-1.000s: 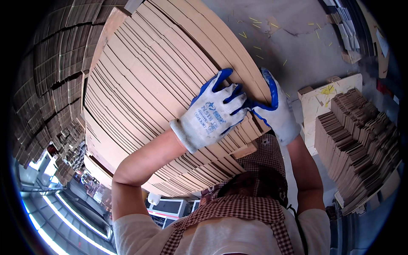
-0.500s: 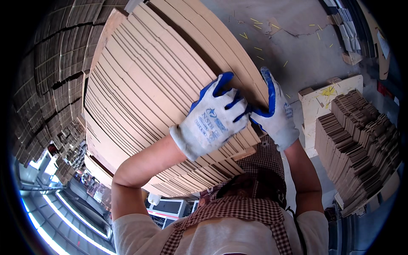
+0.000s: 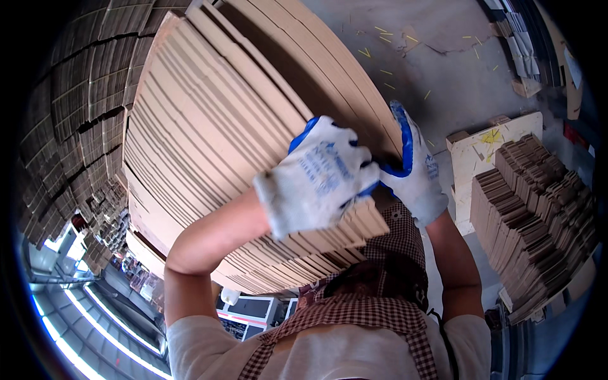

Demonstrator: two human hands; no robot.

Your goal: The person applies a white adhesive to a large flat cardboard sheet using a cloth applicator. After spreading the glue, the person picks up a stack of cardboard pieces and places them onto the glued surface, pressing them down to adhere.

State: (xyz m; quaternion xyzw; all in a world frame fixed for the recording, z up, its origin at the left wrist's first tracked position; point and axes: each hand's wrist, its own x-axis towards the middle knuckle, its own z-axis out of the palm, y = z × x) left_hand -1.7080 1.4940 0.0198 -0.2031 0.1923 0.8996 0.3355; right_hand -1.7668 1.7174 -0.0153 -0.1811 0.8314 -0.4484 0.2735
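A large stack of flat brown cardboard sheets [image 3: 209,120] stands on edge before me, fanned in layers. A dark gap parts its main body from a right-hand bunch of cardboard sheets [image 3: 329,57]. My left hand [image 3: 320,177], in a white glove with blue coating, lies over the near end of the main body. Its fingers are curled around the sheet edges, fingertips partly hidden. My right hand [image 3: 418,174], gloved alike, rests against the outer side of the right-hand bunch, one finger stretched up along it and the thumb spread toward my left hand.
A pallet [image 3: 465,142] at right has a stack of folded cardboard [image 3: 529,215] beside it. Yellow strips [image 3: 386,38] litter the grey floor. Tall bundled cardboard piles [image 3: 76,82] rise at left. My checked apron [image 3: 354,310] touches the stack's near side.
My left hand has shifted slightly left, its fingers more curled. The sheets beside it have moved left and the dark gap is wider. My right hand is almost unmoved.
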